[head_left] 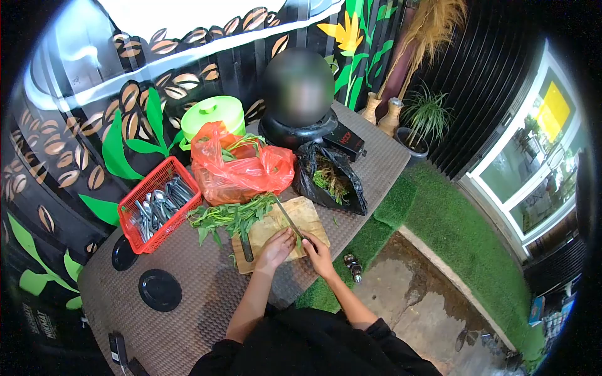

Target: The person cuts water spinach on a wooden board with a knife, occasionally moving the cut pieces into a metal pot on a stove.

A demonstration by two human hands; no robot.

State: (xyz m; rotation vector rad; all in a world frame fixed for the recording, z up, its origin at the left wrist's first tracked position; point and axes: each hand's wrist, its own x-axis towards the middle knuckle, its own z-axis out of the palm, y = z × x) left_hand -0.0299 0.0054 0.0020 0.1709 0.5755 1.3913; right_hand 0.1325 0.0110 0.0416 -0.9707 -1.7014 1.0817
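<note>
My right hand (318, 252) is wrapped around the dark handle of a knife (288, 217), whose blade points up and away over the wooden cutting board (307, 213). Close beside it, my left hand (276, 249) has its fingers curled together near the knife; a bit of green shows between the hands, too small to name. Leafy green vegetables (235, 217) with long stems lie across the board's left side. Below them, a dark handle (246, 248) rests on the board.
Behind the board stand a red plastic bag (235, 169) of greens, a black plastic bag (332, 178) with plant scraps, and a green lidded pot (213, 114). A red basket (160, 203) of cutlery and black round plates (160, 290) sit left. The table (207, 294) ends at right.
</note>
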